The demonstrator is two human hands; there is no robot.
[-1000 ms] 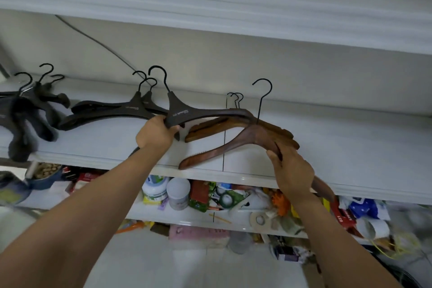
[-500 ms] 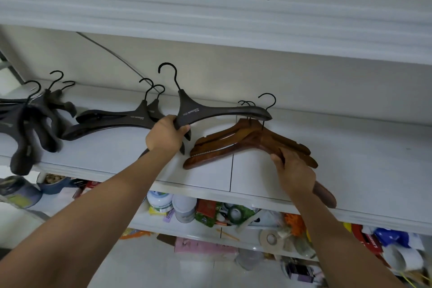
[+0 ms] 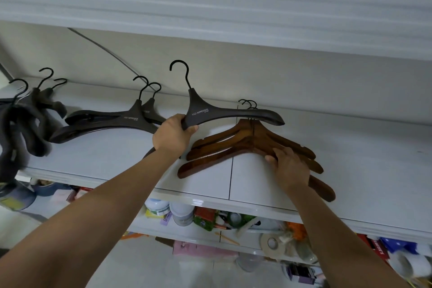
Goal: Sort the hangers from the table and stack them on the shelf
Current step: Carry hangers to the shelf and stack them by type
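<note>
While right hand (image 3: 289, 166) clasps brown wooden hangers (image 3: 222, 154), left hand (image 3: 174, 134), gripping black plastic hanger (image 3: 233, 116), should nest it at nine o'clock.

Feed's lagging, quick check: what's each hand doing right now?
Left hand: closed, holding the black hanger.
Right hand: on the wooden hangers; grip cannot be told.

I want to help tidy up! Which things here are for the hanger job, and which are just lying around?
For the job: black hanger in the left hand; wooden hangers, gripped by the right hand; stacked black hangers; grey hangers; shelf.
Just lying about: white jars, tape roll, pink box lower down.
</note>
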